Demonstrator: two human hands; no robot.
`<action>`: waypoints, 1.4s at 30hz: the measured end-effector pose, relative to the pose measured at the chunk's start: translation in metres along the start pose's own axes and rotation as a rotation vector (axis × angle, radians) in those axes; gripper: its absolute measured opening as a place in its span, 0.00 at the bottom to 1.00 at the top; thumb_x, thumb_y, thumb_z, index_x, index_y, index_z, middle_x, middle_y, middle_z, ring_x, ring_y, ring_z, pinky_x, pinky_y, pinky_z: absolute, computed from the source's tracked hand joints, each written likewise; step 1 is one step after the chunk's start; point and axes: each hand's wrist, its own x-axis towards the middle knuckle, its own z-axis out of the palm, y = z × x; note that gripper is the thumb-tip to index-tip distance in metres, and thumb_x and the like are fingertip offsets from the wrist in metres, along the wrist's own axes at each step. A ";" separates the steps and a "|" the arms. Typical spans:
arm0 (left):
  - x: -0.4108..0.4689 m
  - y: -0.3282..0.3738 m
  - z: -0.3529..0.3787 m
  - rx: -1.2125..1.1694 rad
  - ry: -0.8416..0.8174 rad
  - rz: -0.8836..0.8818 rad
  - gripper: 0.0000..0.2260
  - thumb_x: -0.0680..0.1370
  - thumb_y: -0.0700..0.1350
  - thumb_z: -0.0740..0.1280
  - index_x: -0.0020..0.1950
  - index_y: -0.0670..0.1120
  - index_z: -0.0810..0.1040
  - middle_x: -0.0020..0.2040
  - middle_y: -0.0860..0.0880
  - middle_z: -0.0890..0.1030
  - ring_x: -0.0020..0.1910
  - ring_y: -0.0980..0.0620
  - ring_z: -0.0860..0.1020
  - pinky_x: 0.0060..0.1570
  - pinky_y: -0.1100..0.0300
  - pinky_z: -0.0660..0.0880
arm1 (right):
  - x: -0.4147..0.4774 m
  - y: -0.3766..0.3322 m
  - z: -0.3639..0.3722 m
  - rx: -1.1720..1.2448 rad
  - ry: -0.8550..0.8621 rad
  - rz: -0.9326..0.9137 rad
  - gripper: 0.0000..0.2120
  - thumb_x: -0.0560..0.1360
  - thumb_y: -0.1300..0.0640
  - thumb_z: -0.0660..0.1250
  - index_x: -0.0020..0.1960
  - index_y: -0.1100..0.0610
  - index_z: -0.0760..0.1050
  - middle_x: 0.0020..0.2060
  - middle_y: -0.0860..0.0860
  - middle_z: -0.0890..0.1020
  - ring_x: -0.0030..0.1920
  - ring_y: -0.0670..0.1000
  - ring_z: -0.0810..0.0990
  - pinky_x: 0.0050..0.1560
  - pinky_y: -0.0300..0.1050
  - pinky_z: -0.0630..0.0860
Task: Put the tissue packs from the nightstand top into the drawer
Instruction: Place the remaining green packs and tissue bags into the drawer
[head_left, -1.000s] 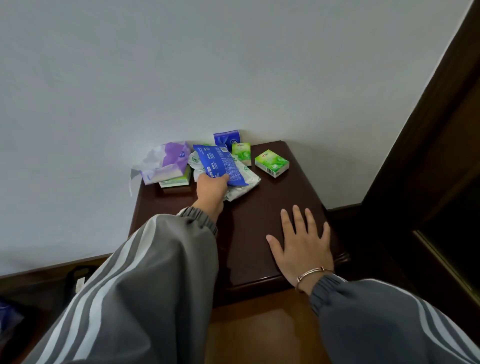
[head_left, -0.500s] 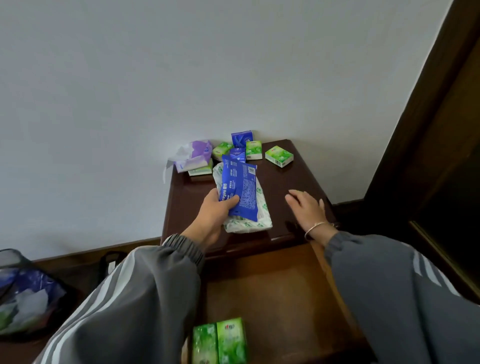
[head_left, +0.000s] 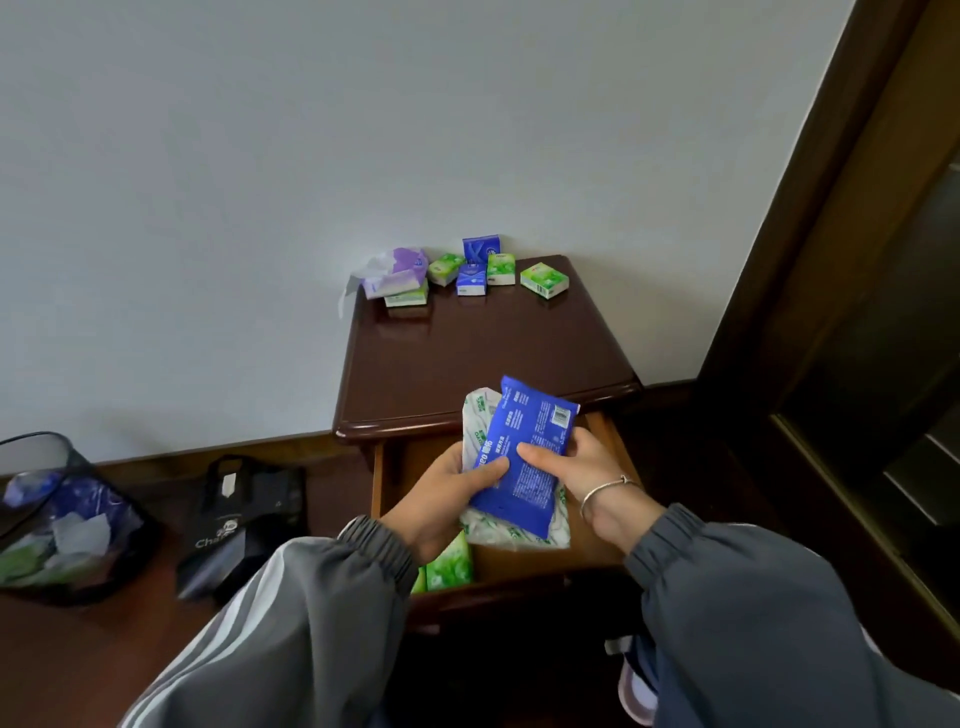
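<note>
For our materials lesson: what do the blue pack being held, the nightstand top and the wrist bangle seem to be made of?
The blue pack looks like thin plastic film, glossy: it creases and shines. The nightstand top seems dark wood or veneer, lacquered: reflections show. The bangle is probably metal: a thin silvery glint.

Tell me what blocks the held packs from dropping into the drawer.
Nothing visible. The left hand and right hand hold the blue pack and white-green pack over the open drawer; green packs fill only its near-left corner.
</note>
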 end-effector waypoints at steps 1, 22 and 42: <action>-0.004 -0.002 0.000 -0.032 -0.010 -0.041 0.16 0.80 0.46 0.63 0.66 0.41 0.74 0.59 0.40 0.82 0.56 0.42 0.81 0.52 0.50 0.80 | -0.005 0.002 0.000 0.015 -0.006 0.019 0.18 0.67 0.62 0.76 0.53 0.59 0.73 0.45 0.51 0.83 0.39 0.45 0.83 0.34 0.37 0.79; -0.012 -0.036 -0.067 0.189 0.384 -0.225 0.08 0.78 0.36 0.65 0.57 0.37 0.76 0.50 0.37 0.84 0.48 0.40 0.83 0.51 0.42 0.79 | -0.007 0.045 0.004 0.409 -0.046 0.309 0.10 0.76 0.66 0.63 0.58 0.62 0.73 0.47 0.61 0.81 0.44 0.59 0.81 0.47 0.61 0.77; 0.043 -0.030 -0.087 0.862 0.614 -0.288 0.13 0.72 0.43 0.73 0.41 0.44 0.68 0.43 0.47 0.78 0.35 0.54 0.77 0.31 0.63 0.75 | -0.003 0.062 -0.022 0.511 -0.071 0.409 0.07 0.78 0.66 0.60 0.53 0.62 0.74 0.48 0.62 0.81 0.41 0.58 0.82 0.36 0.55 0.82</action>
